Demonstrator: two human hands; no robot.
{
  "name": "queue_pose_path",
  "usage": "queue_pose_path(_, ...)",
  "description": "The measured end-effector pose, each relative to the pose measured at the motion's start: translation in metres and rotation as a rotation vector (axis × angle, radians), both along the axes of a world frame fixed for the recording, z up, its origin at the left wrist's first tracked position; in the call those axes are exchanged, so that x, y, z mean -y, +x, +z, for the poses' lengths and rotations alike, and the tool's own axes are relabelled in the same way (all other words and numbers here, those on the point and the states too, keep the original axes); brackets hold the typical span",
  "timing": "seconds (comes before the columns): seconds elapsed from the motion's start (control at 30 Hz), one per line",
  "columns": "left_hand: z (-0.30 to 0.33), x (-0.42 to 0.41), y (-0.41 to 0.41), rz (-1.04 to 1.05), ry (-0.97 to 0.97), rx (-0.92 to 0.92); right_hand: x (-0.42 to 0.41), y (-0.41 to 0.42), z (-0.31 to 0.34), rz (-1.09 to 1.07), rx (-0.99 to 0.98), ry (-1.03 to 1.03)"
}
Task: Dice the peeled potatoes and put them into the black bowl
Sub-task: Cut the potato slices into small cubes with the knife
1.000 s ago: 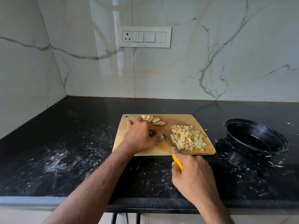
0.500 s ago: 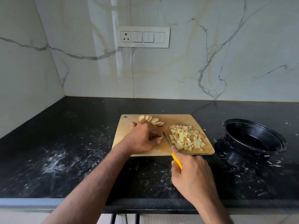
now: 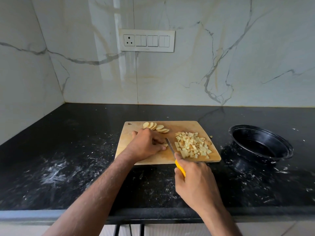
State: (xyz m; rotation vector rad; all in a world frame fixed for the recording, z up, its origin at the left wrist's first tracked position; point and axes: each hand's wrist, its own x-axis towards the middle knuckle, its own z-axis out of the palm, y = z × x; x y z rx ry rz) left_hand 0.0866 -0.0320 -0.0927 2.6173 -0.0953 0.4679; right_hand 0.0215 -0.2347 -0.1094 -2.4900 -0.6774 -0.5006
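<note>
A wooden board (image 3: 187, 126) is laid on the black table (image 3: 68, 159), with the bowl (image 3: 260, 143) set apart from it at 3 o'clock. A heap of dice (image 3: 192, 144) is spread over the board's 3 o'clock half, and a fanned row of slices (image 3: 156, 127) is seen at its 12 o'clock edge. A small piece of potato (image 3: 165, 144) is pinned under the curled fingers of the left hand (image 3: 146, 145), mostly hidden by them. The yellow handle of the knife (image 3: 170, 146) is gripped by the right hand (image 3: 196, 183); its blade is held just beside the left fingertips, between them and the dice. No potato is seen in the bowl.
</note>
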Motion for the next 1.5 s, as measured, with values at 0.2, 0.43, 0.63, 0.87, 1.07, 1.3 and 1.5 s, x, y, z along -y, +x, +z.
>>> queue_pose_path(0.2,-0.002,0.002,0.002,0.077,0.0,-0.009,-0.003,0.002,-0.002,-0.008,-0.025,-0.035)
queue_pose_path(0.43,-0.002,0.003,0.003,0.085,0.081,0.003,-0.003,0.002,-0.003,-0.013,-0.003,-0.089)
queue_pose_path(0.63,0.0,0.007,0.001,0.053,0.115,-0.009,-0.004,0.005,-0.003,0.003,-0.032,-0.104)
queue_pose_path(0.87,-0.003,0.004,0.004,0.067,0.061,-0.021,-0.008,0.014,-0.001,0.052,-0.088,-0.073)
queue_pose_path(1.07,-0.002,0.004,0.003,0.038,0.075,-0.008,-0.011,0.023,0.006,0.042,-0.096,-0.107)
queue_pose_path(1.3,0.0,0.002,-0.001,-0.022,0.051,-0.018,-0.02,0.023,0.002,-0.061,0.008,-0.105)
queue_pose_path(1.5,-0.002,-0.005,0.001,0.059,-0.016,-0.004,-0.015,0.021,0.001,-0.011,-0.002,-0.003)
